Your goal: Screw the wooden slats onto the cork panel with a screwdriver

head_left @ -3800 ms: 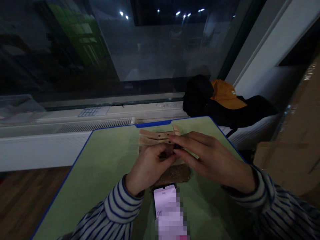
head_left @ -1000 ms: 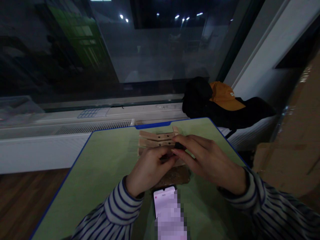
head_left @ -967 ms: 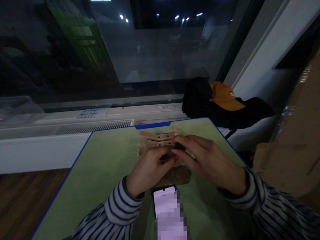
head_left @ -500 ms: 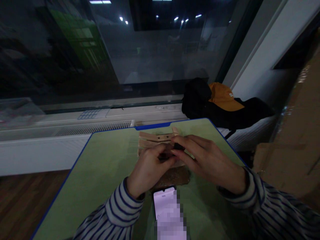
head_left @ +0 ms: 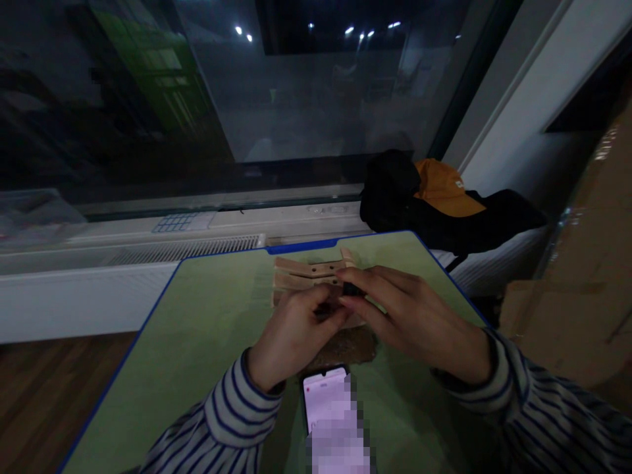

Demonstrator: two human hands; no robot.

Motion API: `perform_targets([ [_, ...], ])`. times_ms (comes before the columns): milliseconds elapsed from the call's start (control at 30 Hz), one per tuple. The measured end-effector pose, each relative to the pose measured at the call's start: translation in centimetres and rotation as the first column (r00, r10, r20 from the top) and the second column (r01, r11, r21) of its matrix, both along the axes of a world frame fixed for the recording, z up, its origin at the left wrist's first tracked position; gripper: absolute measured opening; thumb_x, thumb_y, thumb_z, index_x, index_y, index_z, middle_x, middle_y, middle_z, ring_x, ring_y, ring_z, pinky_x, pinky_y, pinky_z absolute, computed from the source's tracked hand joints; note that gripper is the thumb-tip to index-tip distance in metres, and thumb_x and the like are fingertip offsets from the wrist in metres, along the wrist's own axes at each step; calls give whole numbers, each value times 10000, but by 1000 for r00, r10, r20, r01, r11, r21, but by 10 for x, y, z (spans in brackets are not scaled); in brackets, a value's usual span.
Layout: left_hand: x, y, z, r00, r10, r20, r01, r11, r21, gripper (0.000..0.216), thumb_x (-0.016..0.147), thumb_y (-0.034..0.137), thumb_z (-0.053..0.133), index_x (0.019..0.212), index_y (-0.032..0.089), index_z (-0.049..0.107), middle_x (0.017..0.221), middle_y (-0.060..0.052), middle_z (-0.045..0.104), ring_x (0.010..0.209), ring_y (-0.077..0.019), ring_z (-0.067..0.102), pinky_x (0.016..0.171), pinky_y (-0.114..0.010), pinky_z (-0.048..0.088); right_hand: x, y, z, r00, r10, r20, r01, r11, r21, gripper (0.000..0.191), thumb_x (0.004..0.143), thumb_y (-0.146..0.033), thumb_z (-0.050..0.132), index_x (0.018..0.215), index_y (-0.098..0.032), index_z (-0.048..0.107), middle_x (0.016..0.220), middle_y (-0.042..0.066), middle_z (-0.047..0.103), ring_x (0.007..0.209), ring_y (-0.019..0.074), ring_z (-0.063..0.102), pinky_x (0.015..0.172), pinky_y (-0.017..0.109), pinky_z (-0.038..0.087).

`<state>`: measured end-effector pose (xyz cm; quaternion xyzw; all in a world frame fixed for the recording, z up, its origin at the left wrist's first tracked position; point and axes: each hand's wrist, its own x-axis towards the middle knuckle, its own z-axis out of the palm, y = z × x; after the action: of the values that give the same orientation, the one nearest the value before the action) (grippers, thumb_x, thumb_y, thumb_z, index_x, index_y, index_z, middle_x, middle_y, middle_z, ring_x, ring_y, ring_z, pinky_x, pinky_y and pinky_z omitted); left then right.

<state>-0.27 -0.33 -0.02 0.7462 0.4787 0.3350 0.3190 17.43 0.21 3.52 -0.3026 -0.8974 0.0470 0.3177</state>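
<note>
Both hands meet over a small wooden assembly of pale slats with holes, lying on a green mat. My left hand is curled, its thumb and fingers pinching a small dark part at the slats' near edge. My right hand reaches in from the right, its fingertips pinched on a small black piece against the wood. A brown flat piece lies beneath the hands, partly hidden.
A lit phone lies on the mat near me. Behind the mat run a white radiator sill and a dark window. A black bag with an orange cap sits at the right. Cardboard stands far right.
Almost nothing has moved. Both hands stay pinched at the same spot on the wooden assembly, with only slight finger shifts and a small camera sway.
</note>
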Motion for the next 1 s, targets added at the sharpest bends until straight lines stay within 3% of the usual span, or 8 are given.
perform_targets([
  [367, 3, -1, 0, 999, 25, 35, -25, 1000, -18, 101, 777, 247, 589, 829, 172, 630, 776, -15, 695, 684, -152, 645, 613, -246, 500, -1, 1, -2, 997, -73, 32, 71, 996, 60, 270, 895, -242, 496, 1140, -132, 481, 971, 100, 647, 883, 183, 624, 781, 316, 534],
  [600, 1, 1, -3, 998, 47, -33, -47, 999, 1, 103, 790, 243, 588, 858, 182, 634, 824, -25, 707, 734, -173, 657, 653, -274, 509, 3, 0, 3, 997, -70, 25, 71, 997, -25, 347, 882, -271, 519, 1201, -143, 480, 1045, 92, 641, 947, 183, 610, 843, 322, 506],
  [767, 4, -2, -1, 998, 46, -40, -46, 999, 6, 110, 803, 250, 580, 865, 180, 639, 845, -29, 708, 752, -174, 660, 677, -280, 516, 10, 0, 10, 1000, 13, 1, -13, 998, -65, 351, 901, -195, 471, 1251, -176, 469, 1151, 76, 613, 1034, 172, 573, 884, 325, 482],
  [1000, 6, -2, 0, 999, 43, 26, -43, 999, 13, 116, 782, 269, 624, 861, 186, 638, 829, -11, 711, 753, -162, 661, 686, -264, 513, 11, 1, 11, 1000, 18, -6, -18, 999, -45, 278, 909, -191, 467, 1177, -150, 528, 1097, 72, 645, 981, 147, 604, 862, 280, 498],
])
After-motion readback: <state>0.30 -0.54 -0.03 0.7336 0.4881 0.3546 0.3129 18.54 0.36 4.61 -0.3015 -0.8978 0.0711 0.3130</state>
